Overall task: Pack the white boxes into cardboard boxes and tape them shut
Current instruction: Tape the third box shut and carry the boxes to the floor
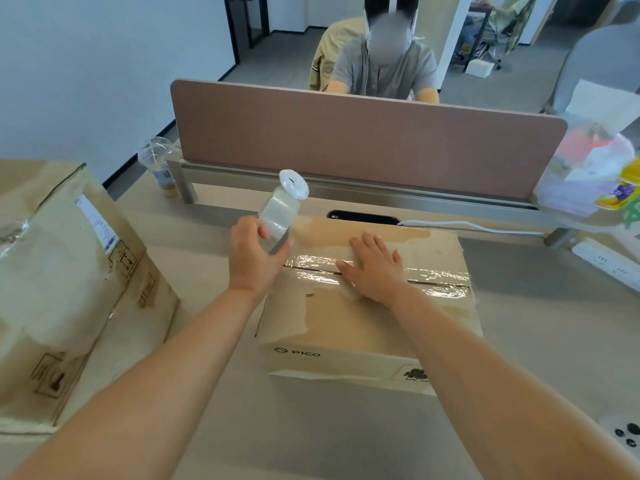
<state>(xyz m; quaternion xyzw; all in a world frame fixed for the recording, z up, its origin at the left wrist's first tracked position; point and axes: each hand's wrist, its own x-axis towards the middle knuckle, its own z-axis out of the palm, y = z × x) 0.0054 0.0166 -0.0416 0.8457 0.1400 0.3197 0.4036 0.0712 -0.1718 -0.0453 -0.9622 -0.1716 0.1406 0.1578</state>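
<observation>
Two bare forearms reached in from the bottom edge across the pale worktop (pixel 221 427), and a phone (pixel 625 439) lay camera side up at the worktop's near right corner. Between the arms, in the middle of the worktop, sat the cardboard box (pixel 346 323), its flaps down and the word PICO printed on the near side. A strip of clear tape (pixel 436 277) ran along the seam on its top. The right hand (pixel 375 271) lay flat on that strip, palm down, its fingers (pixel 363 245) straight and spread apart. The left hand (pixel 254 258) was raised over the box's far left corner, its fingers curled round a tape roll (pixel 278 218) with a white round end that tilted up and away. Tape stretched from the roll down to the box top. A larger, worn cardboard box (pixel 62 271) with a shipping label stood at the left of the worktop. Behind the boxes a brown divider panel (pixel 363 143) crossed the worktop, with a clear plastic cup (pixel 160 166) at its left end and a translucent bag (pixel 585 174) of coloured things at its right. A white cable (pixel 467 227) and a white power strip (pixel 606 263) lay to the right. Beyond the panel a person in a grey shirt (pixel 384 69) sat facing the worktop.
</observation>
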